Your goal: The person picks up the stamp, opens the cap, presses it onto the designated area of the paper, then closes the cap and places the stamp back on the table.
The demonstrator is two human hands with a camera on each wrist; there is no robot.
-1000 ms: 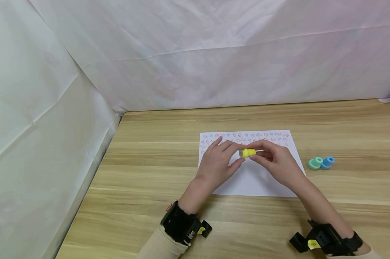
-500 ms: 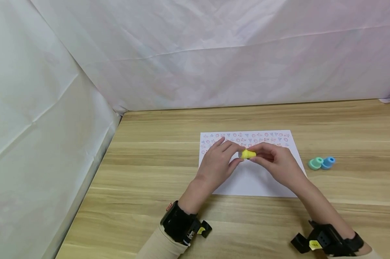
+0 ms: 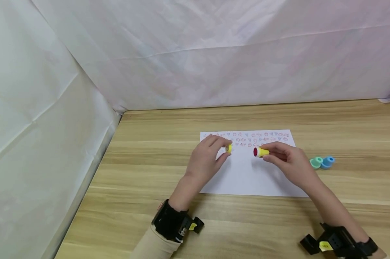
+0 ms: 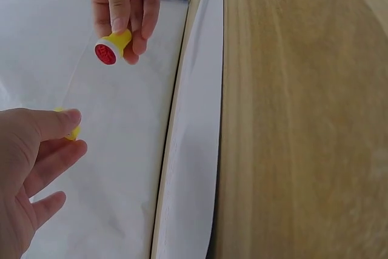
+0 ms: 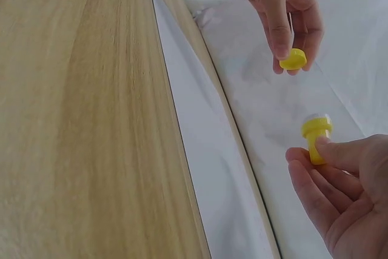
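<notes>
My right hand (image 3: 283, 158) pinches a small yellow stamp (image 3: 261, 152) with a red inked face pointing left; the stamp (image 4: 111, 48) shows that red face in the left wrist view, and the right wrist view has the stamp (image 5: 316, 136) too. My left hand (image 3: 211, 154) pinches the stamp's yellow cap (image 3: 228, 148), also seen as the cap (image 5: 293, 59) and the cap (image 4: 71, 130). Both hands hover over a white paper sheet (image 3: 246, 176) with rows of small stamped marks along its far edge. The cap and stamp are apart by a short gap.
A green stamp (image 3: 315, 163) and a blue stamp (image 3: 327, 162) lie side by side on the wooden table (image 3: 149, 162), right of the sheet. White cloth (image 3: 198, 54) hangs behind the table and along its left side.
The hands were together around the capped yellow stamp. Now they have drawn apart: the left hand went left with the cap, the right holds the stamp with its red face bared.
</notes>
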